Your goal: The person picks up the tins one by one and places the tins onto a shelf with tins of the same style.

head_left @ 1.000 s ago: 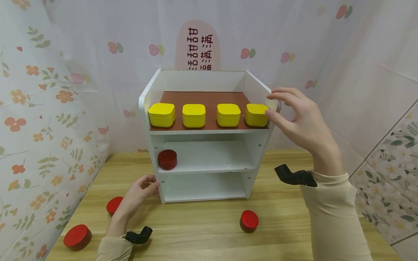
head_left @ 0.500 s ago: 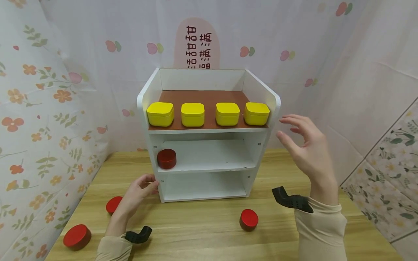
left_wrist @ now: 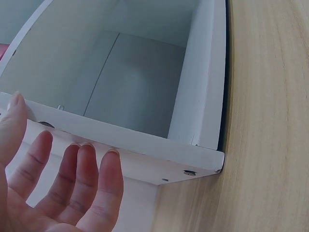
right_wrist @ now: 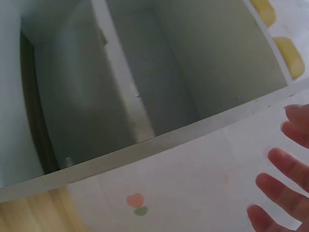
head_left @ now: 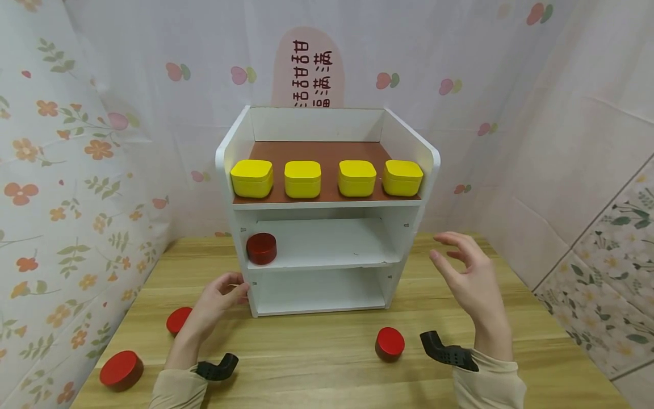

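Note:
A small white shelf unit with a brown top board stands in the middle of the table. Along the front of that board sit several yellow lidded boxes, spaced apart. One dark red round tin rests at the left end of the middle shelf. My left hand touches the unit's lower left side; in the left wrist view its thumb lies at the front edge and the fingertips meet the outer side panel. Holding nothing, my right hand hovers right of the unit, fingers apart and loosely bent.
On the wooden table lie a red tin at front right, another red tin at front left and one more red tin partly behind the left forearm. Patterned cloth hangs behind and at both sides.
My right hand has left the rightmost yellow box and moved down beside the unit, passing its upper right side. The left hand stays where it was.

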Demonstrator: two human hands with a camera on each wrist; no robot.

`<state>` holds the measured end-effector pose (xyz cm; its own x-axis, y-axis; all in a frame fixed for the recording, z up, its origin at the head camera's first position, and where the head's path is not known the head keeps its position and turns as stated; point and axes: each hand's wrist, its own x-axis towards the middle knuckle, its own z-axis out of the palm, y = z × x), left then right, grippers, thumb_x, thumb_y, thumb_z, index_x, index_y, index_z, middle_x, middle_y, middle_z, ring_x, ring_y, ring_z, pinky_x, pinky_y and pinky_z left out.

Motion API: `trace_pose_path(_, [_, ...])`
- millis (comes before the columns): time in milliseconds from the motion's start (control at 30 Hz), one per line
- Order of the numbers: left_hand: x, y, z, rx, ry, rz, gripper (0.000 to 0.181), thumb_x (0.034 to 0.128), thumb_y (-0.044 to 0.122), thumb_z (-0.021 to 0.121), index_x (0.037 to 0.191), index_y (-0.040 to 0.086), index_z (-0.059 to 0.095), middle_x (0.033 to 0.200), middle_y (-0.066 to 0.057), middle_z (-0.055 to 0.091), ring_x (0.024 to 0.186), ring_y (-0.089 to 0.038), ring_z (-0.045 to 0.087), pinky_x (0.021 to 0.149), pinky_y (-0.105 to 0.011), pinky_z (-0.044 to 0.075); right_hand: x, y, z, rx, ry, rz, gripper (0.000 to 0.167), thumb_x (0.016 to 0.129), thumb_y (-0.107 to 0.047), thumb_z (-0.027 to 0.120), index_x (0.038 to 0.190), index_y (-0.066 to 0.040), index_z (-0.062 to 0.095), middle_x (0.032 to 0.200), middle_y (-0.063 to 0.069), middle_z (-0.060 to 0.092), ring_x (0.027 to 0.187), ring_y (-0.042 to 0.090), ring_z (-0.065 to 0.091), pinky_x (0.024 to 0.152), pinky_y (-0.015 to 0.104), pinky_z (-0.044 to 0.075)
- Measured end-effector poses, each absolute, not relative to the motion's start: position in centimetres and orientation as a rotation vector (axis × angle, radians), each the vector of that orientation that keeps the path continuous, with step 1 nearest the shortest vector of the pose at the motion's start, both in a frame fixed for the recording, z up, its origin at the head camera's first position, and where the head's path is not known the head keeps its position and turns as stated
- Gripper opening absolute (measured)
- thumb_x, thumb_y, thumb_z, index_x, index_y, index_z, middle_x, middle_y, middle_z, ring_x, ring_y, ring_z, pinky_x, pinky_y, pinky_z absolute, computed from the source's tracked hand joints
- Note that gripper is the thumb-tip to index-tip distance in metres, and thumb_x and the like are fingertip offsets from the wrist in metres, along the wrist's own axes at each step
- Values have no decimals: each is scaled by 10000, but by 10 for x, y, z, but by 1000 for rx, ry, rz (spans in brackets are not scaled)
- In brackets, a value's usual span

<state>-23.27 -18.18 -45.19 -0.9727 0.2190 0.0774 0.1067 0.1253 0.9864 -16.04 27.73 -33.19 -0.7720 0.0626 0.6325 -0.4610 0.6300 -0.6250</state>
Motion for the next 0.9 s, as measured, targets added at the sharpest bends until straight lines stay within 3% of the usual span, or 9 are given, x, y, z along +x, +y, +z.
trace_pose_path(533, [-234,-182,-454,341,2271,2010,372,960,206,652,1176,-77,544,1136,-191,544,971,-242,631,890,-437,540,-144,278,-395,232,-2416,1123,258,924,-110,691,1178,-86,653,1171,44,618,1054,181,546,856,215,494])
trace_pose_path(800, [-232,-182,-452,334,2269,2003,377,963,210,648,1188,-74,541,1165,-210,531,994,-250,620,877,-363,548,-137,275,-417,149,-2565,1185,285,939,-213,684,1204,-121,636,1211,14,610,1092,229,567,907,492,491])
trace_pose_path(900, [-232,-181,-451,331,2269,2001,378,963,213,648,1188,-72,541,1168,-209,525,1000,-254,614,876,-359,547,-134,272,-425,165,-2573,1241,290,926,-184,699,1201,-112,640,1210,25,622,1085,249,580,906,488,497])
